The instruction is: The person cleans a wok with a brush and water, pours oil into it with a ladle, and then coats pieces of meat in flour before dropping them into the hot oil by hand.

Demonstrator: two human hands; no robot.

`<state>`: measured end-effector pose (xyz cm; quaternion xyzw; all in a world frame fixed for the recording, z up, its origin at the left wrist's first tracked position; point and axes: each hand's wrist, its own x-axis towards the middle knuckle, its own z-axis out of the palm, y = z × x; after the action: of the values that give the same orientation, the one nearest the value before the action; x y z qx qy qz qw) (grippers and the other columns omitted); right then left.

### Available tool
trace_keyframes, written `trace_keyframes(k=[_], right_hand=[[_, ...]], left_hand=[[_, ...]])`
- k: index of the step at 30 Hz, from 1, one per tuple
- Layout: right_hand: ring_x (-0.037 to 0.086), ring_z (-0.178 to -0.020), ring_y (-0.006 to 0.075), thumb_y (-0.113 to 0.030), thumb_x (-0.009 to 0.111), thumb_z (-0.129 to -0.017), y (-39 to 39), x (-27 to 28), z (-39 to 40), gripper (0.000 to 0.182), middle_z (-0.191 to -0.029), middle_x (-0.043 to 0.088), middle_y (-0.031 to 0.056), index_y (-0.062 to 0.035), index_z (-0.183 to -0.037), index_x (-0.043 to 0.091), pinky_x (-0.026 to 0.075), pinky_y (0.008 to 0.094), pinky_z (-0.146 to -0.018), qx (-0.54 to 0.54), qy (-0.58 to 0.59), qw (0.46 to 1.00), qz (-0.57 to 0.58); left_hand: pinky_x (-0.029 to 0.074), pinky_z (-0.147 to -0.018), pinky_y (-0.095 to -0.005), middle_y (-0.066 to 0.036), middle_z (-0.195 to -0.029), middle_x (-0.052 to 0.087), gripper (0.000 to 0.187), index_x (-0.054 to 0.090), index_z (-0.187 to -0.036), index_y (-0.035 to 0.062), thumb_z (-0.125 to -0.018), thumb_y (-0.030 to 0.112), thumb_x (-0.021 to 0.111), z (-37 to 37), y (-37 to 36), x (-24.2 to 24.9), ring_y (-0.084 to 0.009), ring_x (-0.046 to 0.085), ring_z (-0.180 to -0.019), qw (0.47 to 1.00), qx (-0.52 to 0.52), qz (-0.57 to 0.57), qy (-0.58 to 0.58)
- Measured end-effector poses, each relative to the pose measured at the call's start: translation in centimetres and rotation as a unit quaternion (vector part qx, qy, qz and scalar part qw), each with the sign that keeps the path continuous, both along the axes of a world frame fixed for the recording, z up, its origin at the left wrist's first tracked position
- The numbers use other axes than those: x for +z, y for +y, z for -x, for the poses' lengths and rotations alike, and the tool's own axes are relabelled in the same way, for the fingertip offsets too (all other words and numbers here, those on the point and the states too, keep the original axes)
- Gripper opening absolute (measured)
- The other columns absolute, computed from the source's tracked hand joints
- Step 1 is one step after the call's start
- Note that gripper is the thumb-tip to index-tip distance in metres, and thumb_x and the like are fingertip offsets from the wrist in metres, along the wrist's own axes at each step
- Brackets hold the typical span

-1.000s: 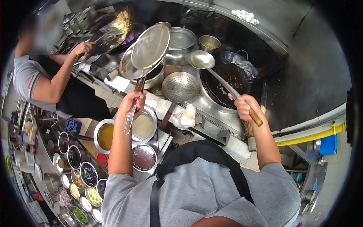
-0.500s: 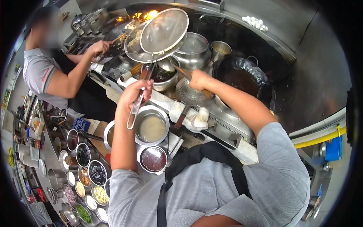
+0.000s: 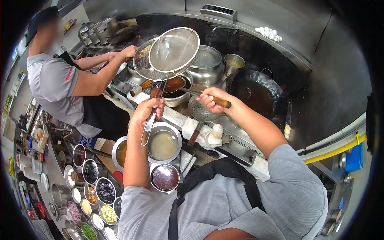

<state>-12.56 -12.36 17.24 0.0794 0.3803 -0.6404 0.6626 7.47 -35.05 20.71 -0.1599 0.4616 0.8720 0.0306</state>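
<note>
My left hand [image 3: 149, 111] grips the metal handle of a round fine-mesh strainer [image 3: 174, 49], which is held tilted up above a steel pot [image 3: 179, 97]. My right hand [image 3: 213, 100] holds the wooden handle of a ladle [image 3: 174, 84] whose bowl carries brown liquid over that pot. A dark wok [image 3: 257, 91] with dark liquid sits to the right of my right hand. A perforated skimmer [image 3: 201, 111] lies on the stove edge just below my right hand.
A co-worker [image 3: 56, 86] in a grey shirt stands at the left, a hand at the far burner. Steel bowls of broth [image 3: 163, 142] and sauce [image 3: 165, 177] sit below my left hand. Several small ingredient bowls [image 3: 94, 192] line the lower left. A white cloth [image 3: 208, 134] lies on the stove edge.
My right hand left the wok and brought the ladle leftward to the pot under the strainer; its bowl now shows brown liquid. The flames at the co-worker's burner have died down.
</note>
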Motion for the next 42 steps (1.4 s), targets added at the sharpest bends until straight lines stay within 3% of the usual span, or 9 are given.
trace_keyframes(k=[8,10,15,16,26,35,39,41,42], right_hand=[[0.039,-0.038,0.0014,-0.007,0.045,-0.085,4.0,3.1,-1.4,0.011,-0.054,0.04,-0.0065,0.0009,-0.092,0.044,0.031,0.0164,-0.03,0.011,0.003,0.999,0.035],[0.038,-0.038,0.0017,-0.01,0.044,-0.088,4.8,3.7,-1.4,0.018,-0.055,0.039,-0.0065,0.0005,-0.102,0.047,0.032,0.018,-0.031,0.019,-0.013,0.999,0.029],[0.038,-0.039,0.0011,-0.009,0.046,-0.086,7.1,4.5,-1.7,0.016,-0.055,0.04,-0.0063,0.0016,-0.098,0.044,0.031,0.0169,-0.032,0.019,-0.002,0.998,0.06],[0.038,-0.039,0.0011,-0.008,0.047,-0.086,7.6,4.7,-1.9,0.016,-0.055,0.04,-0.0063,0.0014,-0.098,0.044,0.031,0.0169,-0.032,0.013,-0.002,0.999,0.052],[0.036,-0.038,0.0017,-0.009,0.047,-0.085,13.1,4.5,-2.3,0.017,-0.055,0.038,-0.0065,-0.0009,-0.1,0.044,0.03,0.0177,-0.03,-0.03,-0.007,0.999,0.045],[0.035,-0.037,0.0021,-0.01,0.045,-0.086,20.4,2.7,-3.2,0.023,-0.058,0.04,-0.0056,-0.0025,-0.108,0.046,0.029,0.0185,-0.03,-0.116,-0.019,0.991,0.071],[0.037,-0.037,0.0031,-0.01,0.044,-0.087,25.0,3.0,-3.8,0.027,-0.06,0.043,-0.0035,0.0013,-0.11,0.049,0.031,0.0192,-0.03,-0.168,-0.02,0.982,0.087],[0.038,-0.037,0.0034,-0.01,0.044,-0.087,27.6,2.5,-3.6,0.028,-0.059,0.043,-0.0032,0.0029,-0.111,0.05,0.032,0.0198,-0.03,-0.191,-0.016,0.978,0.078],[0.039,-0.036,0.0039,-0.01,0.043,-0.087,28.8,2.3,-3.6,0.033,-0.059,0.043,-0.003,0.0028,-0.116,0.047,0.034,0.0212,-0.03,-0.215,-0.02,0.974,0.071]], left_hand=[[0.039,-0.043,-0.0194,-0.002,-0.068,0.049,0.019,0.051,-0.095,-0.0041,-0.08,0.005,0.058,0.8,0.7,-0.6,-0.0078,0.045,-0.05,1.0,0.005,-0.002,-0.006],[0.039,-0.043,-0.0194,-0.002,-0.068,0.049,0.019,0.052,-0.095,-0.0038,-0.08,0.006,0.058,0.8,1.1,-0.4,-0.0078,0.044,-0.05,1.0,0.008,0.0,-0.017],[0.039,-0.044,-0.0201,-0.003,-0.071,0.05,0.021,0.051,-0.098,-0.0019,-0.08,0.007,0.059,1.1,1.5,-0.6,-0.0078,0.045,-0.052,1.0,0.001,-0.011,0.0],[0.04,-0.046,-0.0211,-0.002,-0.068,0.051,0.014,0.053,-0.087,0.0004,-0.08,0.009,0.062,1.1,1.6,-0.5,-0.0078,0.047,-0.052,1.0,-0.006,-0.01,0.01],[0.04,-0.046,-0.0219,-0.002,-0.069,0.051,0.02,0.052,-0.094,-0.0009,-0.079,0.01,0.061,1.6,2.1,-1.6,-0.0087,0.046,-0.052,0.999,0.01,0.037,-0.007],[0.039,-0.047,-0.0204,0.0,-0.068,0.051,0.016,0.052,-0.09,0.0018,-0.08,0.01,0.06,2.3,1.4,-7.9,-0.0076,0.046,-0.052,0.997,0.023,0.04,-0.059],[0.042,-0.048,-0.0221,0.0,-0.067,0.052,0.016,0.052,-0.09,0.0023,-0.08,0.011,0.061,3.3,0.2,-12.2,-0.0089,0.047,-0.052,0.995,0.007,-0.029,-0.093],[0.044,-0.05,-0.023,-0.002,-0.072,0.053,0.02,0.052,-0.094,0.0011,-0.08,0.013,0.061,3.2,-0.3,-14.1,-0.0096,0.049,-0.055,0.995,-0.016,0.014,-0.096],[0.045,-0.051,-0.0233,-0.003,-0.075,0.054,0.025,0.051,-0.097,0.0,-0.08,0.016,0.061,3.0,-0.5,-14.4,-0.0107,0.051,-0.058,0.996,-0.024,-0.056,-0.068]])
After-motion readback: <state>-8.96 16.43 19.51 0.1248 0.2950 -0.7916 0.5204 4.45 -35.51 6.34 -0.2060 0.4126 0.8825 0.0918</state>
